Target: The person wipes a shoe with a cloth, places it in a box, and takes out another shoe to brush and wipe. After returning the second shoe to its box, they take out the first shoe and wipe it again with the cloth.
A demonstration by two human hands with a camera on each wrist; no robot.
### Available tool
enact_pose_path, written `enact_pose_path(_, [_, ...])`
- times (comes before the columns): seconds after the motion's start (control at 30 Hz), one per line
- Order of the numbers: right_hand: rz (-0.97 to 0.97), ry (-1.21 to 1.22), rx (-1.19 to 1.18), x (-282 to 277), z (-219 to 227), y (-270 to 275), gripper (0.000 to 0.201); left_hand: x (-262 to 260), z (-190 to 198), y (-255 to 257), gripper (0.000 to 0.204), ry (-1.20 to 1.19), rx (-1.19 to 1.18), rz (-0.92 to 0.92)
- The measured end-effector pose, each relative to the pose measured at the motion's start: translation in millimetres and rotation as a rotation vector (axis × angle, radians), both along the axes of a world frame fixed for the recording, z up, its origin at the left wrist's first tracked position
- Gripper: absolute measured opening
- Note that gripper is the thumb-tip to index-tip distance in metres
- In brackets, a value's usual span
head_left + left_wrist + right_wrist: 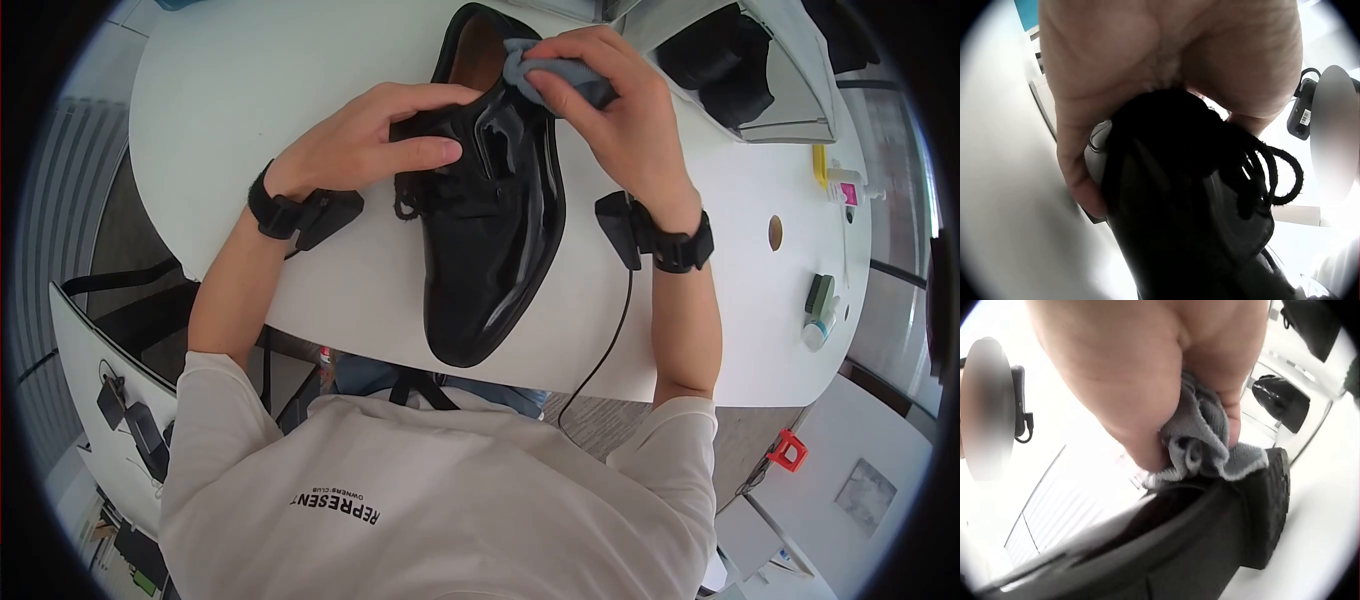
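A glossy black dress shoe (490, 230) lies on the white table with its toe toward the person. My left hand (355, 140) grips it beside the opening, fingers and thumb spread to either side of the laced part. Black laces (1272, 169) loop out under that hand in the left wrist view. Between the thumb and fingers of my right hand (630, 110) is a bunched grey-blue cloth (555, 78). That cloth touches the shoe's rim near the heel (1266, 506), as the right wrist view shows. The right fingertips are partly hidden by the cloth.
An open white box (790, 125) with black shiny footwear (735, 70) inside stands at the back right of the table (250, 90). Small bottles (818, 330) and a green-black block (820, 295) sit near the right edge. A cable (615, 340) hangs from the right wrist.
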State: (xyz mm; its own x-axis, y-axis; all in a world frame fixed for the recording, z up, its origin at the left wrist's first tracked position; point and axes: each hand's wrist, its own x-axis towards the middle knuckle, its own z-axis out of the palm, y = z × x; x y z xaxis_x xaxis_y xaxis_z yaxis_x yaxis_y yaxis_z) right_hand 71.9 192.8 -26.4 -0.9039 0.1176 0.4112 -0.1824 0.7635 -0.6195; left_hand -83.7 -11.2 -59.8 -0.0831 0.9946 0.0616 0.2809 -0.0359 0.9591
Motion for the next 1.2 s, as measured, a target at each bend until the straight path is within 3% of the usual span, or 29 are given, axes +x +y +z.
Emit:
enact_pose_path(0.17, [-0.082, 0.044, -0.055, -4, 3, -6, 0.019, 4, 8, -2, 0.048, -0.022, -0.007, -0.017])
enact_pose_path(0.23, [-0.079, 0.122, 0.034, -6, 3, -5, 0.018, 7, 17, -1, 0.048, -0.026, -0.060, -0.100])
enact_pose_path(0.47, [-0.158, -0.052, -0.169, -4, 8, -4, 0.017, 20, 0, 4, 0.043, 0.016, 0.123, -0.191])
enact_pose_path(0.57, [-0.134, -0.021, -0.097, -3, 2, 0, 0.019, 24, 1, 4, 0.042, -0.013, 0.115, -0.218])
enact_pose_path(0.67, [-0.111, -0.026, -0.160, -3, 3, 2, 0.020, 23, -3, 2, 0.041, 0.087, 0.153, -0.214])
enact_pose_path(0.77, [-0.033, -0.019, -0.190, -5, 4, 6, 0.019, 25, -1, 4, 0.042, 0.033, 0.155, -0.245])
enact_pose_path(0.97, [-0.067, -0.029, -0.120, -2, -19, 25, 0.017, 21, -8, 6, 0.043, -0.030, 0.126, -0.223])
enact_pose_path(1.1, [-0.031, -0.190, 0.029, 0, -19, 40, 0.020, 19, -6, 4, 0.043, -0.009, 0.081, -0.211])
enact_pose_path(1.2, [0.010, -0.237, 0.062, 5, -25, 47, 0.020, 22, -2, 5, 0.041, -0.141, 0.021, -0.218])
